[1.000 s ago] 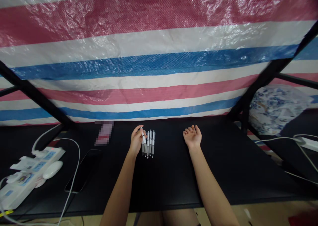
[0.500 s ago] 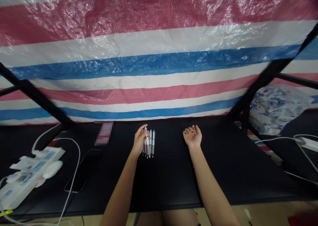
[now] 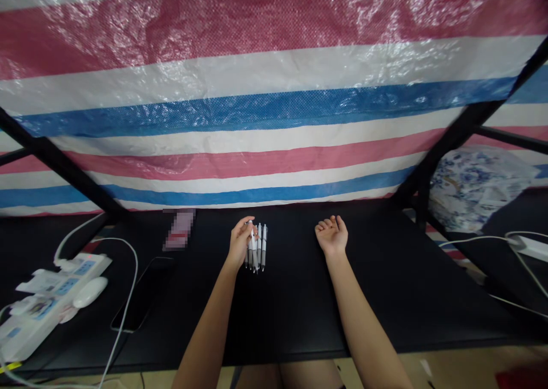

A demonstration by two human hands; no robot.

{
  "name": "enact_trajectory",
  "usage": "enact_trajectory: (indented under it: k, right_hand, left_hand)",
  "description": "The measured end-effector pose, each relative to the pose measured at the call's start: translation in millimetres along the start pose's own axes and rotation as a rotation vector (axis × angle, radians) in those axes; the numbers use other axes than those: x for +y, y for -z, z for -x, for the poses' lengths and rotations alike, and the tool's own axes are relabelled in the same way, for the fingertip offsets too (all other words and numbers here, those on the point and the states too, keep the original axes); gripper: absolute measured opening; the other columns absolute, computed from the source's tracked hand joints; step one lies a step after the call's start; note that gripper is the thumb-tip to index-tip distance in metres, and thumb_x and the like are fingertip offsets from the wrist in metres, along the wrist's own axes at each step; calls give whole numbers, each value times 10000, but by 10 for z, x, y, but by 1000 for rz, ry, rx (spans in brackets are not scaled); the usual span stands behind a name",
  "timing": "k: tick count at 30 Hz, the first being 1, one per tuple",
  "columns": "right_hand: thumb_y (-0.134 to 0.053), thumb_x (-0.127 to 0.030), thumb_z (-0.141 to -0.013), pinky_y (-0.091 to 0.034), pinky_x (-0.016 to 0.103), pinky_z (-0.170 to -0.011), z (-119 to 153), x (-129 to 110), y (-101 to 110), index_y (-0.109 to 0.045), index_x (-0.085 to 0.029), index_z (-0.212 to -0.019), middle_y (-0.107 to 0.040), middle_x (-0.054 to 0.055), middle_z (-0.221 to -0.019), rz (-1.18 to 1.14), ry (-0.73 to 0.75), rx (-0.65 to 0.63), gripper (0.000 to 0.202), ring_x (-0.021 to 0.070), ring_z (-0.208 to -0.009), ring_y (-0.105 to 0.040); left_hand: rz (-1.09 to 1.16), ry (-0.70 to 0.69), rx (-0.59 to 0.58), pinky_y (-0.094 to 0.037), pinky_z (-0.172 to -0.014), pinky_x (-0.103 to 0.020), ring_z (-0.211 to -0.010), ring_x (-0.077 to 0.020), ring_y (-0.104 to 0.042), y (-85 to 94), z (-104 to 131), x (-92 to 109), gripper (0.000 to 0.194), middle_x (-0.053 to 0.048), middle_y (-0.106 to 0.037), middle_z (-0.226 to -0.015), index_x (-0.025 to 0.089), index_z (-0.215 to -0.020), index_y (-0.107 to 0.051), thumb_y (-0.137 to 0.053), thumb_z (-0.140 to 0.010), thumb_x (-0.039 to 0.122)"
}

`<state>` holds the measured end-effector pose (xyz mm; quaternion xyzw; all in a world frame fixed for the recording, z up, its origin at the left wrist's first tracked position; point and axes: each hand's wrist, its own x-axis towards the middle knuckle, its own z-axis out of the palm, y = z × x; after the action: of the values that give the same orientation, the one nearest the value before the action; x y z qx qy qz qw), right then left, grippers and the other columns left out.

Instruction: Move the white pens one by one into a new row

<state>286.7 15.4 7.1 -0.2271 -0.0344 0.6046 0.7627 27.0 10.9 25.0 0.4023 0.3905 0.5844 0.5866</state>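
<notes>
Several white and grey pens (image 3: 263, 246) lie side by side on the black table (image 3: 291, 309), their tips toward me. My left hand (image 3: 240, 242) is at the left of the group, thumb and fingers closed on the upper part of one pen; its fingers partly cover the pens beside it. To the right, apart from the pens, my right hand (image 3: 332, 236) rests palm up with loosely curled fingers and nothing in it.
At the left are a white power strip (image 3: 51, 309) with cables, a dark phone (image 3: 143, 295) and a blurred pink item (image 3: 180, 229). A striped sheet (image 3: 257, 166) hangs behind. Black frame bars slant on both sides, with a floral bag (image 3: 471, 189) at the right.
The pen at my left hand has shifted slightly, its tip a little to the right and nearer to me. My right hand has stayed in place.
</notes>
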Motion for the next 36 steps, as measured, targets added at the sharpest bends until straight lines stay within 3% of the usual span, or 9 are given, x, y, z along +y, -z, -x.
enact_trajectory:
  k: [10, 20, 31, 36]
  right_hand:
    - [-513, -297, -816, -332, 202, -439, 10, 3, -10, -485, -203, -681, -367, -80, -492, -50, -16, 15, 167, 64, -424, -377]
    - [-535, -318, -810, -336, 211, -438, 0, 3, 6, -483, -209, -677, -366, -81, -493, 0, -4, -8, 179, 67, -422, -379]
    - [-451, -274, -849, -325, 189, -431, 13, 13, -40, -486, -195, -679, -373, -75, -480, -86, -36, 54, 190, 60, -417, -374]
    - [-460, -272, -845, -331, 189, -431, 10, 13, -32, -489, -194, -681, -372, -75, -482, -83, -37, 46, 184, 59, -417, -373]
  left_hand:
    - [-8, -36, 32, -444, -569, -222, -551, -77, -522, 41, -29, -29, 459, 20, -569, -668, 189, -1140, -568, -670, -730, 371]
    - [-20, -63, 67, -442, -548, -219, -538, -82, -526, 94, -76, -94, 393, 26, -551, -631, 179, -1033, -609, -692, -706, 379]
    - [-57, -87, 94, -441, -564, -223, -551, -88, -529, 79, -69, -93, 356, 19, -564, -620, 172, -987, -627, -688, -706, 382]
    - [-234, -122, 72, -392, -515, -212, -511, -83, -491, 86, -66, -108, 429, 11, -575, -631, 170, -1107, -603, -640, -747, 400]
